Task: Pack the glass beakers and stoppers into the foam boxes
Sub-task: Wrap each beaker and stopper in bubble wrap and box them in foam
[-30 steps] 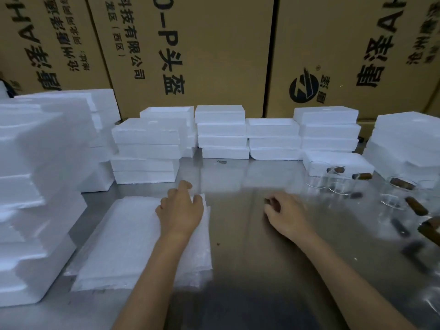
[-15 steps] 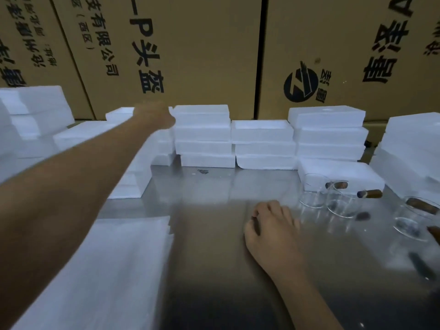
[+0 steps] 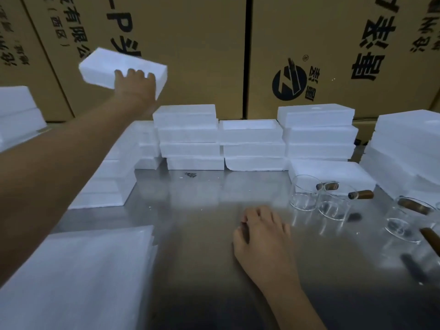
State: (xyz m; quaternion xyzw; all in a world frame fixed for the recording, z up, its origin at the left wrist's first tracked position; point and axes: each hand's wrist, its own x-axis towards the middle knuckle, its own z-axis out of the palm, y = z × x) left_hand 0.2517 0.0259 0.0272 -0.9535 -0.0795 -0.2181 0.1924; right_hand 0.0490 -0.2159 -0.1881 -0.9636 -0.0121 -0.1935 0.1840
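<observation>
Nearest you, a stack of white foam sheets (image 3: 71,277) lies on the steel counter (image 3: 202,258) at the lower left, its near and left edges cut off by the frame. Your right hand (image 3: 264,239) rests palm down on the bare counter just right of centre; its fingers (image 3: 259,214) are curled loosely under, close together, and grip nothing, their tips touching the metal.

To the right of that hand stand the glass beakers (image 3: 333,206), short and clear, grouped near the counter's right side. Their rims are hard to trace against the reflections. Brown stoppers (image 3: 362,194) lie among them, one across a beaker's rim, another partly cut off at the right edge; dark shapes on the counter there may be reflections or more stoppers, and you cannot tell which.

Farther back, stacks of foam boxes (image 3: 252,141) run across the counter, some topmost ones lying open side up. Your left forearm crosses in front of the left stacks and hides part of them.

Your left hand (image 3: 135,85) is raised well above those stacks, holding one foam box (image 3: 119,67) tilted in the air. The fingers wrap over its near long side, spread moderately; the thumb is hidden behind the box. The box is blurred, so its hollow side cannot be made out.

Behind everything stand tall cardboard cartons (image 3: 190,44) printed with black characters and a round logo.
</observation>
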